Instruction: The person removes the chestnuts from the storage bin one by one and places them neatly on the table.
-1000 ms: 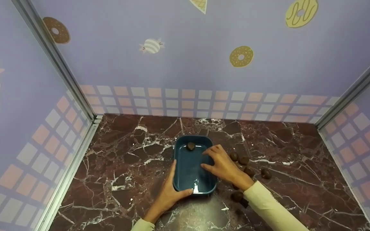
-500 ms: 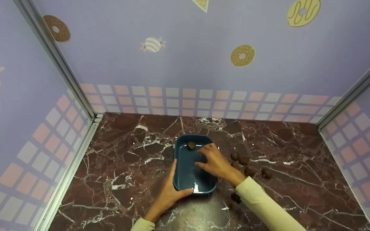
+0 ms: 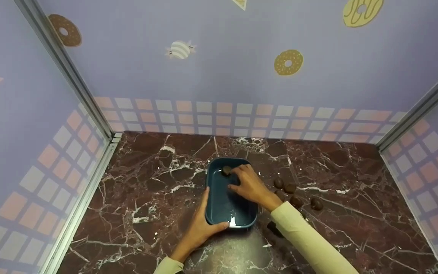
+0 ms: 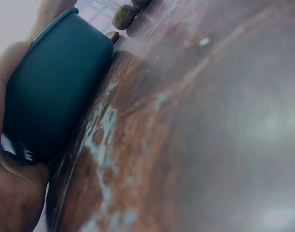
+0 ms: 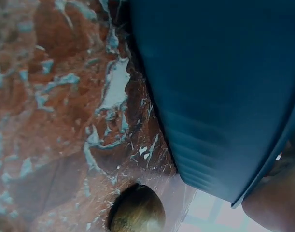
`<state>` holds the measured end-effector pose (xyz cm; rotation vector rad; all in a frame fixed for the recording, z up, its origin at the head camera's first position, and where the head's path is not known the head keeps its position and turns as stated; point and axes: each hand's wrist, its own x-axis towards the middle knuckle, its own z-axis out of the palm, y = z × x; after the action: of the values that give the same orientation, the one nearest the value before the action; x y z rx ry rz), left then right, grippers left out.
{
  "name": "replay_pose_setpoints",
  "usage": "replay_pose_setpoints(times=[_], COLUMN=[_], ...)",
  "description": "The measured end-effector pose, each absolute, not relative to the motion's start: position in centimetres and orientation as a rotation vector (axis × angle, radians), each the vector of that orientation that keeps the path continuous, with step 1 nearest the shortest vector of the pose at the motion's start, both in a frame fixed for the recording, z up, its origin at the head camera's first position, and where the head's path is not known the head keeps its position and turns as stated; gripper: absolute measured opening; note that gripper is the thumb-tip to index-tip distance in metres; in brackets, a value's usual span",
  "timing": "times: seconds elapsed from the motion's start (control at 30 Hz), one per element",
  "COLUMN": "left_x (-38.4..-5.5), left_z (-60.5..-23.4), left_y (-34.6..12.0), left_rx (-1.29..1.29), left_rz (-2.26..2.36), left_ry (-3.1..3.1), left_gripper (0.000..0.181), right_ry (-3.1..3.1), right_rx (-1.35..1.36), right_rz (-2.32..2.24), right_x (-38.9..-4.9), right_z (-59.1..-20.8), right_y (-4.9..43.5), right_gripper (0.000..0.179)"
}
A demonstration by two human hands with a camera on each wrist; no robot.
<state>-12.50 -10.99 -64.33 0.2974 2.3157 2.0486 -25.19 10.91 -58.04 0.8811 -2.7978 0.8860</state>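
Observation:
A deep blue rectangular dish (image 3: pixel 224 207) stands on the marble tabletop. My left hand (image 3: pixel 198 226) grips its near left corner, the thumb over the near rim and the fingers along the outer left side. One brown chestnut (image 3: pixel 226 170) lies inside at the far end. My right hand (image 3: pixel 250 185) reaches over the right rim into the dish, its fingertips right at that chestnut. Thumb and forefinger stand apart, with blue dish showing between them. The right wrist view shows the dish's outer wall (image 5: pixel 210 96) and part of the right hand (image 5: pixel 277 203).
Several loose glossy chestnuts (image 3: pixel 296 201) lie on the tabletop (image 3: pixel 158 213) right of the dish. One chestnut (image 5: pixel 140 210) shows close beside the dish in the right wrist view. Purple patterned walls (image 3: pixel 226 76) enclose the table at the back and sides.
My right hand has moved left and farther into the dish, from near its right rim to the chestnut at the far end. The left hand has stayed on the dish.

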Motion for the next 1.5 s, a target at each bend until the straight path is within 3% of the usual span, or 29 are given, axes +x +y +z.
replay_pose_setpoints(times=[0.6,0.87,1.2,1.5], left_x=[-12.4,-12.4,-12.5,-12.4], left_z=[-64.3,-64.2,-64.4,-64.2], left_y=[-10.8,-10.8,-10.8,-10.9], left_rx=[0.276,0.281,0.263,0.265], left_rz=[2.038,2.031,2.011,2.027], left_ry=[2.323,2.331,2.356,2.346], left_gripper=[0.134,0.133,0.134,0.133], right_ry=[-2.815,-2.82,-2.711,-2.643], right_rx=[0.929,0.963,1.2,1.342], right_rz=[1.051,0.771,0.401,0.347], right_x=[-27.4,-27.1,-26.4,-26.3], right_z=[-58.3,-59.1,-59.9,-60.2], right_y=[9.4,9.1,9.3,9.1], right_gripper=[0.033,0.04,0.024,0.035])
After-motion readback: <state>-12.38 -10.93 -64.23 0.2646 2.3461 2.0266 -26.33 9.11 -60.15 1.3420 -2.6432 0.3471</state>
